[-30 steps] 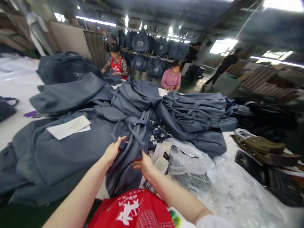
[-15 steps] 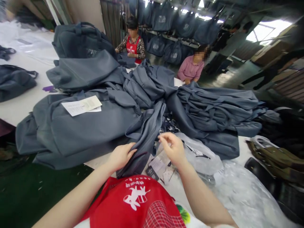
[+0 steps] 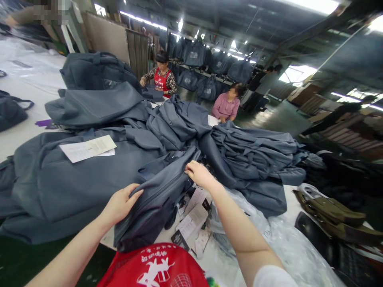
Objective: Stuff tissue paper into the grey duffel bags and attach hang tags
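A folded grey-blue fabric bag [image 3: 155,199] lies in front of me at the near edge of the white table [image 3: 18,135]. My left hand [image 3: 119,205] grips its near left edge, fingers curled into the cloth. My right hand [image 3: 199,174] pinches the bag's far upper edge, fingers closed on the fabric. Paper tags and cards [image 3: 191,221] lie just under my right forearm. My red apron [image 3: 155,267] shows at the bottom.
Heaps of the same grey bags [image 3: 89,175] [image 3: 254,151] cover the table, one bearing a white paper sheet [image 3: 88,148]. Clear plastic wrap [image 3: 278,243] and olive bags [image 3: 332,211] lie right. Two people [image 3: 163,77] [image 3: 228,104] work at the far side.
My right hand has reached forward from above the tags and closed on the bag's far edge. My left hand kept its hold as the bag flattened toward me.
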A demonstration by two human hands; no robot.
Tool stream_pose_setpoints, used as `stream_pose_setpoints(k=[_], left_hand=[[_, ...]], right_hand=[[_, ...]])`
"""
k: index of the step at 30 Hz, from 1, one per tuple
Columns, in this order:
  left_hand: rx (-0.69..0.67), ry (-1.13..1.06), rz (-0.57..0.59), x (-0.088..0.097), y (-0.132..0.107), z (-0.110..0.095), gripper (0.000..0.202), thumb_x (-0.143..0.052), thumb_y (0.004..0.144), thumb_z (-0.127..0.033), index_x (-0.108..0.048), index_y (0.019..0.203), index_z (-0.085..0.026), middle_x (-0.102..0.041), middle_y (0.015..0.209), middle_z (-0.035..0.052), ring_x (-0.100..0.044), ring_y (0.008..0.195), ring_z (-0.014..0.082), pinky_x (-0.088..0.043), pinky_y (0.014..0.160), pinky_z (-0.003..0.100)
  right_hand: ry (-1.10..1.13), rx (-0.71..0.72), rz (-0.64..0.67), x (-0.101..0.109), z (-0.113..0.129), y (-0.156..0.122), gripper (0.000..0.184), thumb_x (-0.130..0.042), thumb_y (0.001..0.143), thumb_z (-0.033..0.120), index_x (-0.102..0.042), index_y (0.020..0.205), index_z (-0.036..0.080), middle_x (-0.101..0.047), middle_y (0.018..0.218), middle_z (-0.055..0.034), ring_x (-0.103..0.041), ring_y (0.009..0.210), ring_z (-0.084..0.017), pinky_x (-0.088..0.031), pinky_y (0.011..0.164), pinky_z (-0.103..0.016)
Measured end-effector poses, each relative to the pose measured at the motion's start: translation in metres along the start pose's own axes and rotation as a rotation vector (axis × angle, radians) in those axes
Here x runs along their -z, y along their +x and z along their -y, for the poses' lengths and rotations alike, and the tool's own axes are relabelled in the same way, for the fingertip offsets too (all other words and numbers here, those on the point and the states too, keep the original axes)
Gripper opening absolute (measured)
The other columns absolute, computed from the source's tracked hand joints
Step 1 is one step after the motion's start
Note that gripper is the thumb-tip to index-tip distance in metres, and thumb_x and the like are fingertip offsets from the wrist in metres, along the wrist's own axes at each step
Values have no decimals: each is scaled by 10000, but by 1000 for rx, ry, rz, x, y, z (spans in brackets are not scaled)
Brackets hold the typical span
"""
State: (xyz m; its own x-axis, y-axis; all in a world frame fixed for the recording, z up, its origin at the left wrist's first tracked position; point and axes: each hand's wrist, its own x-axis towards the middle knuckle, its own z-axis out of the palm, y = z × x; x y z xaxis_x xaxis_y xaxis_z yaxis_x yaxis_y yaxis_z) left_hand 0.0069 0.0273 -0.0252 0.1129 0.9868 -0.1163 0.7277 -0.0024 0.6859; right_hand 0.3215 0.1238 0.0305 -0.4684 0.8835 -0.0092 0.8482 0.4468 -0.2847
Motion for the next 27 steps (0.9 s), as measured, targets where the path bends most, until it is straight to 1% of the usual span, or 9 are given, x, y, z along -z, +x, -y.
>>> stream_pose_setpoints(k=[3,6,8,11,14,17,22,25,27], left_hand=[[23,-74,13,0,2,-4,451,-407,878,-574,-626,1045,-217,-710,1034,45,-653,943,245,-473,870,339],[55,-149,7,2,8,-17,474,-436,851,-590,-647,1018,-199,-713,1031,50,-644,971,253,-468,888,347],[76,-228,30,6,16,-31,499,-451,836,-603,-658,1016,-187,-722,1009,52,-650,954,255,-480,870,348],[107,-330,73,12,32,-51,541,-473,812,-621,-661,1043,-169,-737,959,54,-666,892,255,-508,804,339],[66,-207,60,18,46,-56,533,-471,810,-620,-663,1038,-178,-736,972,53,-666,896,259,-505,808,336],[-44,21,29,24,46,-41,524,-434,828,-609,-646,1064,-193,-719,1043,64,-652,957,268,-478,875,349],[-47,128,14,24,18,-8,490,-435,820,-596,-625,1051,-207,-718,1023,72,-659,921,262,-480,839,327],[92,227,-58,27,12,6,476,-414,835,-579,-620,1071,-220,-717,907,60,-662,829,268,-491,728,322],[251,307,-181,35,19,17,493,-372,855,-567,-619,1089,-210,-689,801,61,-648,757,281,-477,638,328]], right_hand=[[-68,-53,-4,15,35,-14,158,-495,938,243,-605,865,156,-616,902,-65,-594,833,-152,-428,777,-255],[-94,35,39,11,94,-37,199,-422,959,236,-595,915,147,-652,871,-83,-627,790,-177,-466,708,-275],[-91,198,92,-9,140,-52,174,-448,922,189,-611,910,128,-665,852,-96,-636,740,-199,-485,615,-290],[-2,505,265,-56,200,-62,161,-500,865,117,-651,810,111,-691,837,-104,-654,738,-232,-514,550,-326],[21,592,355,-90,227,-57,190,-507,859,78,-687,807,110,-716,882,-119,-670,782,-243,-531,568,-347],[29,654,293,-82,215,-45,187,-523,860,96,-695,795,130,-716,853,-99,-656,742,-208,-510,581,-313],[-74,484,-100,-34,150,-31,304,-513,924,362,-675,859,114,-692,871,-95,-613,839,-212,-466,779,-343],[-153,404,-38,-38,121,-39,500,-471,920,541,-692,799,110,-699,750,-90,-618,793,-200,-406,888,-364],[-142,406,94,-53,116,-56,551,-438,924,573,-695,714,133,-693,655,-73,-625,703,-181,-407,826,-359]])
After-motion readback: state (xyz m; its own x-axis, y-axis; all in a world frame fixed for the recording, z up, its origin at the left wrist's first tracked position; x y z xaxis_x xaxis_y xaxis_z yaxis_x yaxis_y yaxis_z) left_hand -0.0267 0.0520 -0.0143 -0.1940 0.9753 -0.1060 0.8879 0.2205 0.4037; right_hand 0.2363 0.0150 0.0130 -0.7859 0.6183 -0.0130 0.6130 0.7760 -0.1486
